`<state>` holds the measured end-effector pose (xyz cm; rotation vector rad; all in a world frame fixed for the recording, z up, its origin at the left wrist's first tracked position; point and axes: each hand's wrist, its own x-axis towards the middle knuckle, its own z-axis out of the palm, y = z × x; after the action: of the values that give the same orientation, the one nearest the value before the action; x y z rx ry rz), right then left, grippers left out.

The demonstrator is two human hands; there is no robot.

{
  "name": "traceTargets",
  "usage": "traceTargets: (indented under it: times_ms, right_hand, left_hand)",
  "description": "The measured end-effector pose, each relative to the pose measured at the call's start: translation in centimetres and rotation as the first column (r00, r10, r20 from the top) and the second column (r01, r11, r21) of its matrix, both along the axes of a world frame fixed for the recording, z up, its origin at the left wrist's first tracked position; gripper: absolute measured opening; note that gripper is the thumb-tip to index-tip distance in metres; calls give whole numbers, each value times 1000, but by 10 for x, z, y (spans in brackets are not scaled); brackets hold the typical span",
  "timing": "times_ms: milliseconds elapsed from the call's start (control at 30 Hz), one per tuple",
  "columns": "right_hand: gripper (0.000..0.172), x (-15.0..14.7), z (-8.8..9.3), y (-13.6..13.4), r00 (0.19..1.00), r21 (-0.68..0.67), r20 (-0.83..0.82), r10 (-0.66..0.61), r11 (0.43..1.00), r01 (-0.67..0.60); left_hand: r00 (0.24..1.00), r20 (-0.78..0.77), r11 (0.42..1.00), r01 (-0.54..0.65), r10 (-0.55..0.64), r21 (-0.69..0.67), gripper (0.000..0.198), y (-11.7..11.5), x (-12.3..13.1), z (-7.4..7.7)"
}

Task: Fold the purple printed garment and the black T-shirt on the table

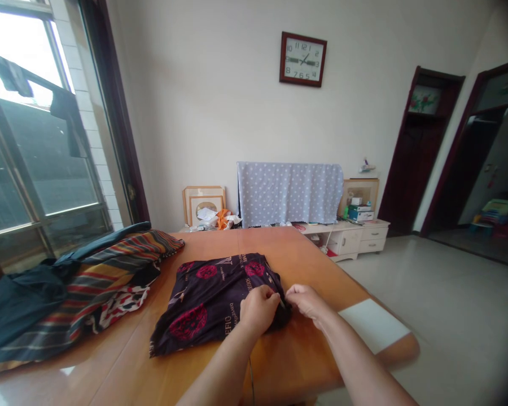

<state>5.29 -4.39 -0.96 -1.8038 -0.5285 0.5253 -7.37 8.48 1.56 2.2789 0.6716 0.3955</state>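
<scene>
Because the left hand (259, 310) and right hand (307, 301) crowd the near right corner of the dark floral-print cloth (211, 304), the actual contact is mostly hidden. Cloth lies folded in a flat bundle on the orange wooden table (288, 265), red rosettes and small lettering facing up; at that corner it bunches into dark shadow, so the folds are hard to read. Left forearm comes in from the bottom, wrist bent, fingers (271, 294) curled down at the cloth's edge. Right forearm comes in from the lower right, fingers (294, 291) nearly straight and together, tips at the same edge. A thin dark sliver (283, 304) shows between the hands, too small to identify. Can't tell if either hand is gripping or only touching. Left of the cloth, just apart, a striped blanket (110, 276) lies heaped against dark teal fabric (17, 304); a white sheet (372, 324) lies at the table's right corner.
</scene>
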Motion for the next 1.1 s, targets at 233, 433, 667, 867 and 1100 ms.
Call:
traceTargets:
  times_ms: [233, 433, 667, 867, 1100]
  right_hand:
    - [25, -8, 8, -12, 922, 379, -296, 251, 917, -128]
    - [43, -30, 13, -19, 922, 237, -176, 345, 924, -301]
    - [40, -28, -2, -24, 987, 156, -42, 154, 977, -146]
    - [17, -30, -6, -22, 997, 57, -1, 78, 995, -77]
    - [23, -31, -13, -19, 998, 124, 46, -35, 992, 29]
  left_hand:
    - [990, 139, 980, 48, -21, -195, 30, 4, 10, -4]
    - [967, 242, 942, 149, -76, -299, 33, 1, 5, -8]
    - [905, 426, 971, 97, 6, -220, 34, 42, -48, -7]
    - [866, 423, 961, -269, 268, -58, 37, 100, -115, 4]
    - [771, 403, 839, -543, 493, 13, 41, 145, -165, -11]
